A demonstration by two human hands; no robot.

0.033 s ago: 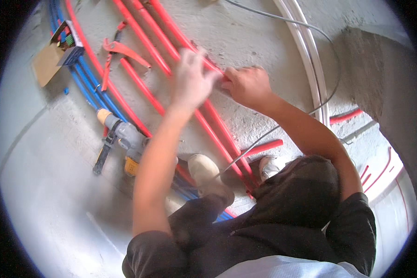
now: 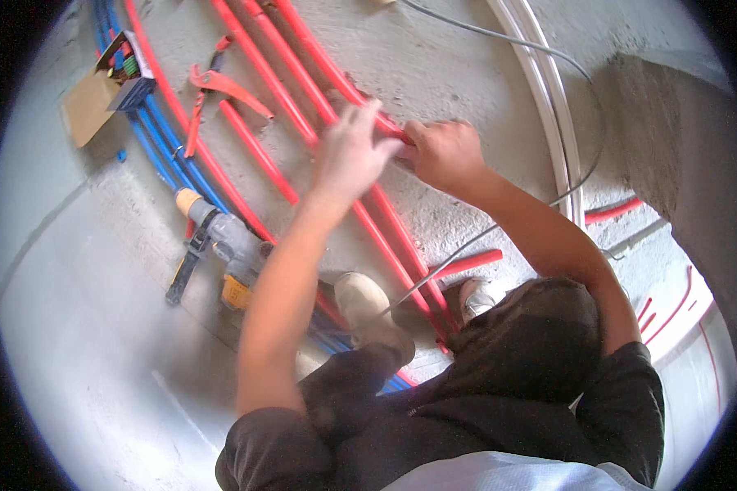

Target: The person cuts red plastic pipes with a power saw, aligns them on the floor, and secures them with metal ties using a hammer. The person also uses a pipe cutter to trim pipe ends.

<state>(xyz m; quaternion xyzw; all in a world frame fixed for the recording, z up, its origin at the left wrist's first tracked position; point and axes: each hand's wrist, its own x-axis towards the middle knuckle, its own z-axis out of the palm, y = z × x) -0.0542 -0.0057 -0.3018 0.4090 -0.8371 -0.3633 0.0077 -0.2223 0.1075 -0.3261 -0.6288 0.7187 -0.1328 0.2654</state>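
Note:
My right hand (image 2: 447, 153) is closed around a long red plastic conduit (image 2: 327, 67) that runs up to the far edge of the view. My left hand (image 2: 354, 153) is beside it, over the red pipes, somewhat blurred, with its thumb held away from the fingers. Whether it touches the conduit I cannot make out. Further red pipes (image 2: 385, 209) pass beneath my hands toward my feet. To the left of them lies a red-handled pipe cutter (image 2: 219, 82), with a short red pipe (image 2: 258, 151) next to it.
A grey and yellow power drill (image 2: 225, 237) lies left of my forearm. Blue pipes (image 2: 149, 139) run past an open cardboard box (image 2: 90, 106) of small fittings. A grey cable (image 2: 440, 264) loops across the floor and white pipes (image 2: 549, 106). A red offcut (image 2: 471, 262) lies near my feet.
My left hand has shifted slightly right and down, its thumb now close to my right hand. My right hand keeps its grip on the conduit. The whole view has moved a little.

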